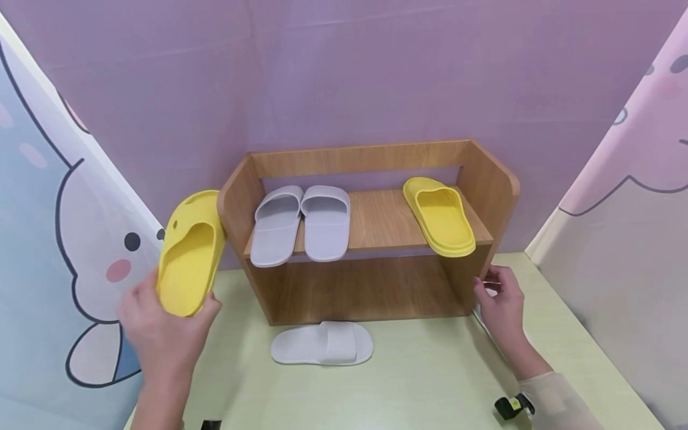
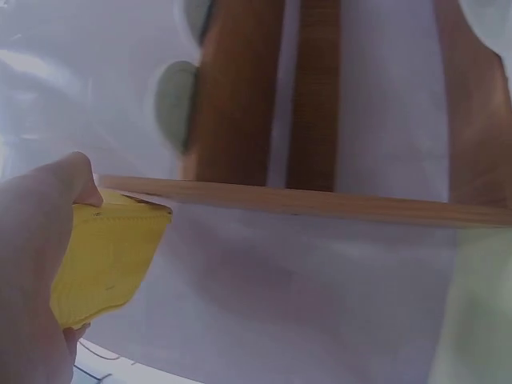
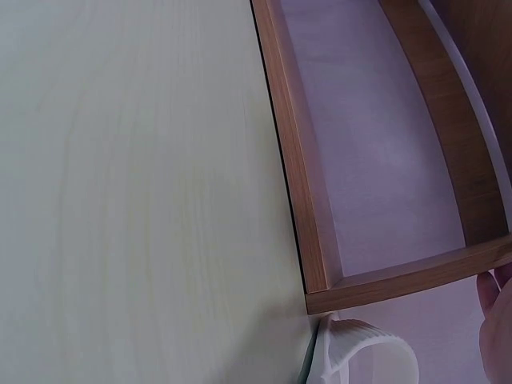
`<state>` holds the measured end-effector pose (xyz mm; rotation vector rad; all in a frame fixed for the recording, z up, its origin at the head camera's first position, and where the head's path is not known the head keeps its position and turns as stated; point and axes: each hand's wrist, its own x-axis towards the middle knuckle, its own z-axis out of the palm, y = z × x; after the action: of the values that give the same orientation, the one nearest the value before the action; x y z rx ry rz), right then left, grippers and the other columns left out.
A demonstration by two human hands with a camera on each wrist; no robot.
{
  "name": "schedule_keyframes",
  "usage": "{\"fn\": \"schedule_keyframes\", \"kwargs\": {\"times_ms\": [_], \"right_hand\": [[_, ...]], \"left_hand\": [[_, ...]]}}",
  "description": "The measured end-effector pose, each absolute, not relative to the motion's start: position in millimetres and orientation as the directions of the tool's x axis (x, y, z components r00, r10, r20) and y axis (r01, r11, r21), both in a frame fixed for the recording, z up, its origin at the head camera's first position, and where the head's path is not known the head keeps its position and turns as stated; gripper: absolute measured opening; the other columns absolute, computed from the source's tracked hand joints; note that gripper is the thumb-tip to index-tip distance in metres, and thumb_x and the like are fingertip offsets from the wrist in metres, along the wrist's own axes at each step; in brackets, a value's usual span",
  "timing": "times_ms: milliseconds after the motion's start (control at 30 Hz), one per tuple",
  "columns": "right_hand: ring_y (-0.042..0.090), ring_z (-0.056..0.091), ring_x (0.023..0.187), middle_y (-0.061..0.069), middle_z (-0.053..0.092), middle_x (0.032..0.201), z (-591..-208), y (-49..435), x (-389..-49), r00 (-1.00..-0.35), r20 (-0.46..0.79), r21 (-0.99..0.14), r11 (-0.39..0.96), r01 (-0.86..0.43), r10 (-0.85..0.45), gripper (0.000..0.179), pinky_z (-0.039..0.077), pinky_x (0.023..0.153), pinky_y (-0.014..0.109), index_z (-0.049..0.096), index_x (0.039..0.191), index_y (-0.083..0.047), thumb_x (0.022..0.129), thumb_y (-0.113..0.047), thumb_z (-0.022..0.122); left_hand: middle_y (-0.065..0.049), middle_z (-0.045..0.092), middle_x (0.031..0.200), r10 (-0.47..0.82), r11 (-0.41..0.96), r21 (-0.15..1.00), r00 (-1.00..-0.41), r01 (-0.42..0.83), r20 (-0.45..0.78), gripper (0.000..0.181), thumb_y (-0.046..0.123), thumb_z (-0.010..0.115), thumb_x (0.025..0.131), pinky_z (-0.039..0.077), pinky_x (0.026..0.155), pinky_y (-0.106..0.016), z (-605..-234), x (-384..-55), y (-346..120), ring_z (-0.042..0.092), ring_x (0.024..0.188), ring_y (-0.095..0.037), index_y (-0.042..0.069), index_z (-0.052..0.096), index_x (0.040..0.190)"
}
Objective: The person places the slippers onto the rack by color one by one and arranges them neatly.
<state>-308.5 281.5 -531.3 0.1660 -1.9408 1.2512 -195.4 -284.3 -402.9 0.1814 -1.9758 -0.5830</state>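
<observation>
"So, head view first: what's the left hand doing?"

"Left side of the frame, the left hand (image 1: 163, 325) has a yellow slipper (image 1: 185, 278) clamped by the heel, toe up. My guess is a heel hold keeps the toe end uncovered and easy to aim. The other yellow slipper (image 1: 446, 221) sits on the rack (image 1: 378, 218), right of centre, toe to the back. Same for two grey slippers (image 1: 328, 233) left of centre, probably so the heels face whoever's grabbing."

"And lower centre?"

"White slipper (image 1: 298, 344) lying sideways just in front of the rack. No clue why."

"Left wrist view?"

"Held slipper's at the left, underside showing, near the rack's side panel (image 2: 360, 208). Can't tell if they touch."

"Right wrist?"

"Right hand's (image 3: 498, 324) fingertips are at the right edge, up by the panel, maybe steadying it. Can't tell if it's really gripping, tbh. Bottom of the frame, what looks like a second white slipper (image 3: 372, 340) stands on edge beside the rack's corner, maybe just parked there."
</observation>
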Motion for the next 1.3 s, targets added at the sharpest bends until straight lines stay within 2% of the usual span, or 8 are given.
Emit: {"fn": "schedule_keyframes", "kwargs": {"times_ms": [200,433,533,700,833,967,1067,1300], "right_hand": [[0.002,0.062,0.096,0.021,0.069,0.108,-529,279,-308,-0.662,0.686,-0.705,0.504,-0.499,0.302,0.03,0.051,0.084,0.006,0.067,0.117,0.013,0.089,0.023,0.071],[0.002,0.064,0.094,0.025,0.067,0.104,-501,262,-289,-0.644,0.703,-0.695,0.482,-0.533,0.301,0.027,0.052,0.084,0.007,0.065,0.114,0.017,0.089,0.025,0.067],[0.003,0.064,0.093,0.025,0.067,0.103,-497,261,-286,-0.646,0.702,-0.696,0.481,-0.533,0.299,0.026,0.052,0.084,0.007,0.065,0.114,0.017,0.089,0.025,0.067],[0.003,0.064,0.093,0.025,0.067,0.103,-498,261,-286,-0.649,0.7,-0.698,0.48,-0.532,0.297,0.026,0.052,0.084,0.007,0.065,0.114,0.017,0.09,0.025,0.067],[0.002,0.063,0.094,0.025,0.067,0.103,-500,263,-287,-0.651,0.698,-0.701,0.476,-0.532,0.3,0.026,0.052,0.084,0.007,0.065,0.115,0.017,0.09,0.025,0.067],[0.001,0.063,0.094,0.024,0.067,0.104,-509,267,-293,-0.651,0.695,-0.701,0.486,-0.522,0.304,0.028,0.052,0.084,0.007,0.065,0.116,0.016,0.09,0.025,0.067],[0.001,0.063,0.094,0.023,0.067,0.105,-518,272,-300,-0.653,0.691,-0.704,0.493,-0.512,0.31,0.028,0.051,0.084,0.006,0.066,0.116,0.015,0.09,0.025,0.068],[0.0,0.063,0.093,0.023,0.068,0.103,-521,272,-303,-0.643,0.701,-0.694,0.501,-0.517,0.308,0.028,0.051,0.083,0.006,0.066,0.115,0.015,0.089,0.025,0.068]], "left_hand": [[-0.033,0.06,0.13,-0.392,0.868,0.482,-0.43,0.118,0.813,0.089,0.04,0.081,0.075,0.041,0.089,-0.061,-388,-189,-284,0.051,0.12,-0.051,0.002,0.059,0.152],[-0.032,0.063,0.132,-0.411,0.86,0.483,-0.337,0.167,0.847,0.089,0.043,0.079,0.07,0.042,0.093,-0.056,-371,-186,-278,0.053,0.12,-0.052,0.001,0.064,0.146],[-0.03,0.066,0.134,-0.429,0.847,0.494,-0.297,0.195,0.853,0.087,0.042,0.079,0.067,0.043,0.095,-0.051,-362,-185,-273,0.054,0.12,-0.05,0.0,0.067,0.142],[-0.031,0.067,0.131,-0.449,0.831,0.513,-0.284,0.216,0.847,0.087,0.038,0.082,0.064,0.041,0.096,-0.034,-355,-181,-269,0.056,0.122,-0.039,0.001,0.07,0.141],[-0.03,0.065,0.134,-0.447,0.823,0.52,-0.305,0.228,0.841,0.088,0.037,0.083,0.063,0.044,0.099,-0.029,-355,-181,-265,0.057,0.127,-0.036,0.003,0.069,0.144],[-0.028,0.063,0.133,-0.425,0.818,0.517,-0.341,0.252,0.838,0.089,0.036,0.085,0.064,0.047,0.097,-0.04,-357,-183,-258,0.056,0.127,-0.038,0.006,0.068,0.147],[-0.028,0.062,0.13,-0.399,0.821,0.509,-0.378,0.259,0.835,0.091,0.037,0.086,0.066,0.044,0.09,-0.048,-359,-185,-253,0.054,0.122,-0.04,0.006,0.066,0.149],[-0.027,0.059,0.136,-0.359,0.806,0.529,-0.49,0.266,0.794,0.092,0.03,0.092,0.07,0.043,0.088,-0.042,-362,-187,-236,0.053,0.124,-0.036,0.004,0.062,0.154]]}}
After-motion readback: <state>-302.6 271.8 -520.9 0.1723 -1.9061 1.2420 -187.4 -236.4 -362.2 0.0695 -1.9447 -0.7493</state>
